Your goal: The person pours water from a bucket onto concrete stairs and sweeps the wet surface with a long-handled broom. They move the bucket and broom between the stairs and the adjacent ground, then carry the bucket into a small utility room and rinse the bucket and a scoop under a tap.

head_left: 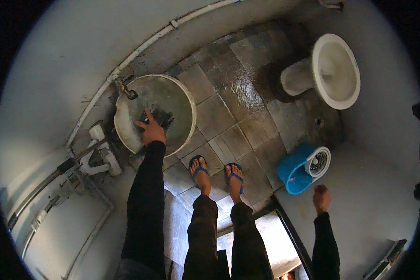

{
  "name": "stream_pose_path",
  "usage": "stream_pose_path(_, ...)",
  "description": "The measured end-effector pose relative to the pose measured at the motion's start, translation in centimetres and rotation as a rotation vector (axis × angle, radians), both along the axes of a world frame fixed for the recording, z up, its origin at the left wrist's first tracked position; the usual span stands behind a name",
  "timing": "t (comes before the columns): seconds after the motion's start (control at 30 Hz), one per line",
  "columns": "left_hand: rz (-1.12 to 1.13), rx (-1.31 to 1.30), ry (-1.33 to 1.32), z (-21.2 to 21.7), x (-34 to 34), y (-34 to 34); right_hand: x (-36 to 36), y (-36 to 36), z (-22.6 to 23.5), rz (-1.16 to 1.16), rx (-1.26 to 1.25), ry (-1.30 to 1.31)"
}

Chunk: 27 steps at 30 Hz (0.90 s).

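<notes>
A large round whitish tub [194,109] stands under a wall tap [131,94] and holds water. My left hand [154,131] reaches over its near side, index finger stretched forward and thumb apart, with nothing seen in it. A dark patch [162,119] shows in the water by my fingers; whether it is a thing or a reflection I cannot tell. My right hand [321,199] is curled closed at the right, apart from the blue mop bucket [291,171] and its grey wringer basket [318,162]. Nothing shows in that hand.
A white pedestal fixture [336,70] stands at the far right on wet floor tiles [240,100]. White pipe [147,42] runs along the left wall above the tub. A white wall fitting [105,149] with hoses is at the left. My sandalled feet [200,171] stand in the middle.
</notes>
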<state>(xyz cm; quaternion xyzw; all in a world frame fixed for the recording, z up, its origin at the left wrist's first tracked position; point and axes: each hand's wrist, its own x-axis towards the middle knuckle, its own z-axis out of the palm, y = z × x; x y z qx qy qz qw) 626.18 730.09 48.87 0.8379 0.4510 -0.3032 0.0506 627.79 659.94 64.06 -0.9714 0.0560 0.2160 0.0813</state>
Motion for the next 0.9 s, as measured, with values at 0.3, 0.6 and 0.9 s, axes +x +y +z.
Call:
stream_pose_path(0.3, 0.799, -0.806, -0.582, 3.7, -5.6, 4.1, 5.4, 21.1, -0.8, -0.779, 0.877, 0.282)
stream_pose_path(0.6, 0.094, -0.743, -1.08, 29.6, 12.8, -15.5, 18.2, 32.8, 5.0, -0.914, 1.401, 0.291)
stream_pose_path(0.9, -0.749, -0.427, -1.658, 45.0, 27.6, -26.7, 33.5, 22.4, 10.6, -0.744, 1.595, -0.127)
